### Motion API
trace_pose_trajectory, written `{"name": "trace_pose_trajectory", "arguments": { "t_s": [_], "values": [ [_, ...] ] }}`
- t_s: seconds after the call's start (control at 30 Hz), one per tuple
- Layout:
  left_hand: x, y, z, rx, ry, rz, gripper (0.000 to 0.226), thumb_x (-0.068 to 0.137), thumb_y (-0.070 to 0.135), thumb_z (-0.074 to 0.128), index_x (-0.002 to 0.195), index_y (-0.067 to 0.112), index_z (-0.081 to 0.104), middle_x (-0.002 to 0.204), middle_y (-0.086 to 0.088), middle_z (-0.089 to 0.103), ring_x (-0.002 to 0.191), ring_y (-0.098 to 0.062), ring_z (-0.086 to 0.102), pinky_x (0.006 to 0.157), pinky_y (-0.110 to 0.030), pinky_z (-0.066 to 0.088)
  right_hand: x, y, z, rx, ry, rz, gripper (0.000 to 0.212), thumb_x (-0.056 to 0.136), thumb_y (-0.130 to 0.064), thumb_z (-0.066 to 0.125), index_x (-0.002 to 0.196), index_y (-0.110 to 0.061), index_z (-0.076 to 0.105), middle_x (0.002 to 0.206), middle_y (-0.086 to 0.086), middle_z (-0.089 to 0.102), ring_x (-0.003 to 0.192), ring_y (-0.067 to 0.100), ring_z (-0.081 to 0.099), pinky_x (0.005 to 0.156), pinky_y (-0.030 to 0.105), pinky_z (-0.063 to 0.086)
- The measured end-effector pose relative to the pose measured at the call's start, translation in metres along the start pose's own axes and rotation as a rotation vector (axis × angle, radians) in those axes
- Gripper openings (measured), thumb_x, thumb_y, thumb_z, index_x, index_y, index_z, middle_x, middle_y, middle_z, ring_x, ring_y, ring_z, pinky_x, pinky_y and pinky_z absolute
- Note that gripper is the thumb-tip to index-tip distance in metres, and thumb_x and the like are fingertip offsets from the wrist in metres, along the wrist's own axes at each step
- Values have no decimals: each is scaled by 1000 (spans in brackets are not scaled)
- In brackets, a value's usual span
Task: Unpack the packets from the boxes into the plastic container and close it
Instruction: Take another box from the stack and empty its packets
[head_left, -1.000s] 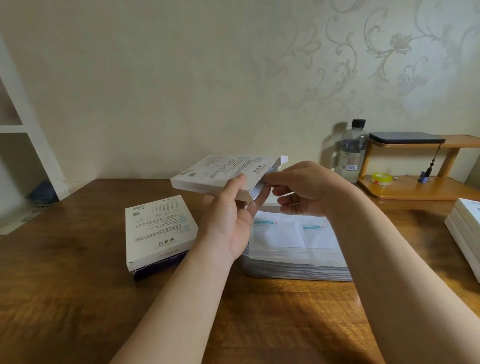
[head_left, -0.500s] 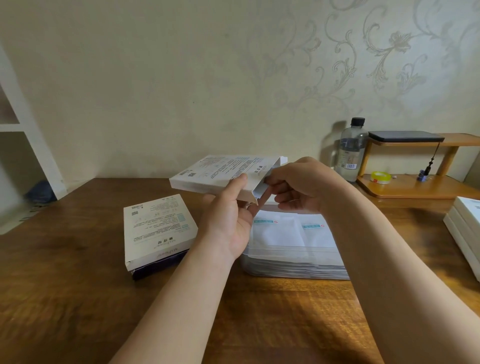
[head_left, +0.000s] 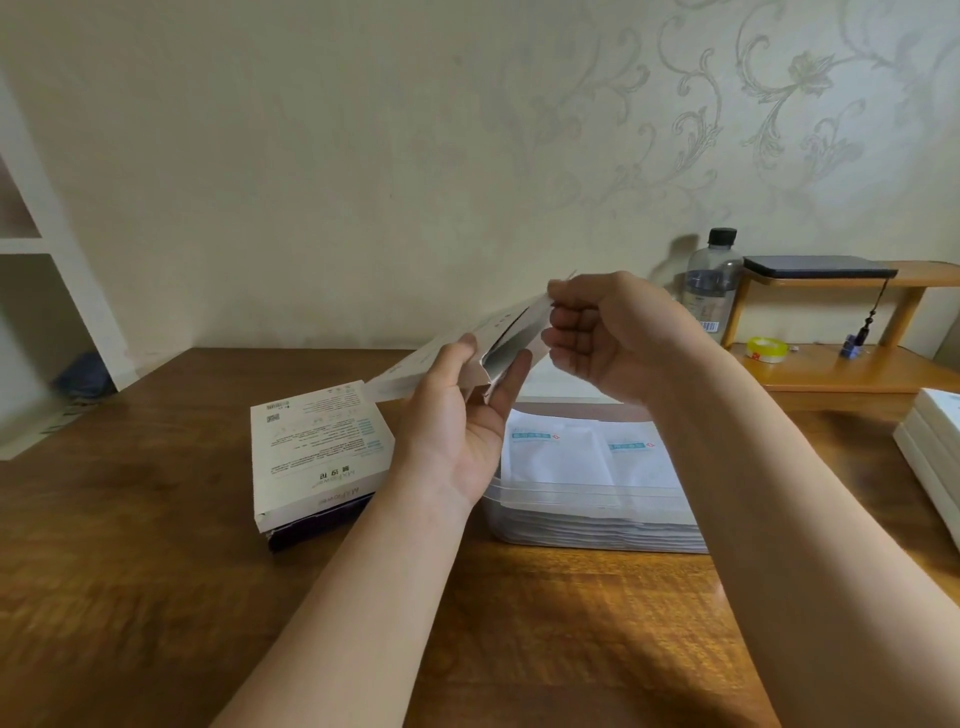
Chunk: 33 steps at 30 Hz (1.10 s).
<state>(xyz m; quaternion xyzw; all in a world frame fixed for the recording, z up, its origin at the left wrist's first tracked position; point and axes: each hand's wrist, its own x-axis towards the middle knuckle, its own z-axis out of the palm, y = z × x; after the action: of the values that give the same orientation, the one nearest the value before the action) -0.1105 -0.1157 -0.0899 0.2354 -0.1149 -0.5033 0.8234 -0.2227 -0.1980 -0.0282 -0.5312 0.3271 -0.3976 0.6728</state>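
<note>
Box (head_left: 441, 358) tilts now, open end raised at frame centre; earlier level. Left hand (head_left: 457, 431) grip clamped on box; right hand (head_left: 613, 338) pinches that open end. Step, seemingly: opening box over plastic container (head_left: 597, 530), centre-right on worktop (head_left: 156, 571). Next, likely: slide contents onto packets (head_left: 561, 457) there.

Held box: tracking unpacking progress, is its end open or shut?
Open. The right hand pinches the flap clear of the box, held by the left hand, and its dark inside shows.
</note>
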Motion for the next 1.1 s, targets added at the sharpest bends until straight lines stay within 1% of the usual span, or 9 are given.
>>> {"name": "trace_pose_trajectory", "arguments": {
  "t_s": [0.2, 0.4, 0.5, 0.6, 0.7, 0.8, 0.9, 1.0, 1.1],
  "values": [
    [4, -2, -5, 8, -17, 15, 53, 94, 7, 69, 144, 1, 49, 124, -23, 65, 111, -38, 70, 66, -36, 63, 1, -5, -3, 59, 32, -149, 7, 93, -14, 62, 87, -12, 63, 68, 0, 62, 66, 16, 62, 60, 27, 51],
    [7, -3, -7, 29, -26, 9, 49, 95, 6, 68, 140, 2, 52, 126, -26, 67, 113, -39, 70, 69, -38, 63, -2, -10, -3, 15, 275, -428, 11, 79, -14, 64, 70, -15, 69, 76, -10, 71, 91, 9, 63, 96, 40, 50],
    [7, -2, -7, 24, -37, 2, 48, 95, 7, 68, 140, 2, 52, 127, -27, 67, 114, -40, 69, 72, -39, 64, -6, -14, -6, 57, 369, -510, 14, 66, -24, 58, 69, -14, 67, 76, 2, 67, 84, 17, 62, 88, 39, 48],
    [5, -1, -4, 40, -26, 7, 39, 95, 5, 66, 132, -2, 56, 116, -22, 71, 107, -34, 72, 75, -40, 65, -10, -20, -8, 128, 448, -569, 8, 63, -21, 52, 57, -17, 49, 67, 10, 45, 71, 21, 42, 72, 35, 35],
    [3, -2, 0, 50, -8, 10, 25, 96, 3, 65, 120, 1, 59, 104, -20, 72, 102, -34, 73, 79, -41, 65, -7, -25, -15, 136, 543, -568, 23, 71, -16, 54, 55, -17, 38, 53, -1, 35, 57, 17, 33, 57, 24, 27],
    [2, -2, 0, 42, -5, 9, 28, 95, 2, 64, 123, 0, 61, 119, -25, 71, 107, -35, 73, 81, -43, 64, -2, -26, -28, -16, 647, -534, 33, 83, -14, 53, 56, -18, 35, 54, -2, 34, 52, 14, 31, 51, 22, 25],
    [2, -1, -2, 15, -13, 27, 34, 95, 0, 65, 128, 1, 59, 105, -15, 75, 93, -26, 77, 82, -47, 64, 3, -24, -44, -205, 677, -419, 21, 74, -25, 55, 57, -19, 43, 64, 5, 42, 61, 19, 38, 57, 33, 30],
    [1, -1, -2, 27, -19, 33, 46, 93, 0, 67, 137, 2, 55, 118, -16, 70, 95, -28, 77, 82, -46, 64, 8, -16, -61, -310, 624, -256, 5, 69, -18, 60, 69, -15, 55, 67, 7, 48, 61, 19, 45, 59, 31, 36],
    [-2, -2, 0, 37, -17, 44, 48, 93, 0, 68, 139, 4, 53, 111, -15, 68, 85, -26, 78, 81, -45, 64, 9, -3, -69, -468, 528, -50, 46, 56, -16, 59, 100, -6, 65, 90, 15, 65, 78, 28, 63, 67, 35, 51]
  ]
}}
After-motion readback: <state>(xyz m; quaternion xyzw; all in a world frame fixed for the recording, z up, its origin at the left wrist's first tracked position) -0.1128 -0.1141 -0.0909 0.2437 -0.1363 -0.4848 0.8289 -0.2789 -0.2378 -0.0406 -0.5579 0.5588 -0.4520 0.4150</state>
